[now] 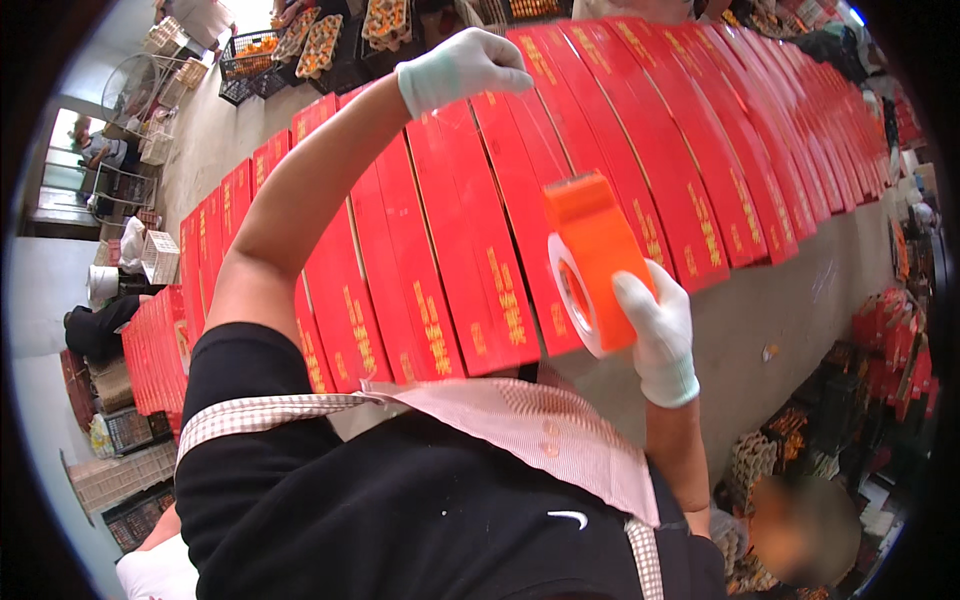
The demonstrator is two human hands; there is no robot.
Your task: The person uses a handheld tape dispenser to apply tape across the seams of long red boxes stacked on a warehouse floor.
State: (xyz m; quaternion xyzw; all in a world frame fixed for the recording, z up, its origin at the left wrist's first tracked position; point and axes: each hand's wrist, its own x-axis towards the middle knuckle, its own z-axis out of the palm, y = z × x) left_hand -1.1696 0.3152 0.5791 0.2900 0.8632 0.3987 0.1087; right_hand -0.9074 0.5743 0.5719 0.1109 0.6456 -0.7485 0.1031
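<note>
My right hand (pixel 660 330), in a white knitted glove, grips an orange packing tape dispenser (pixel 600 262). The white side of its roll faces left, and its cutting end points up and away from me. A thin, clear strip of tape (pixel 551 142) stretches from that end up to my left hand (pixel 469 71). This hand is gloved too, with its fingers closed on the end of the strip at the far side of the boxes. Below both hands stands a long row of red cardboard boxes (pixel 465 247), packed side by side and bearing yellow print.
Black crates (pixel 251 67) with orange fruit and egg-type pulp trays (pixel 319 45) stand beyond the row. More red boxes (pixel 154 352) are at the left. Crates and pulp trays (pixel 754 457) lie at the lower right. Other people, one in black (pixel 97 330), are around the room.
</note>
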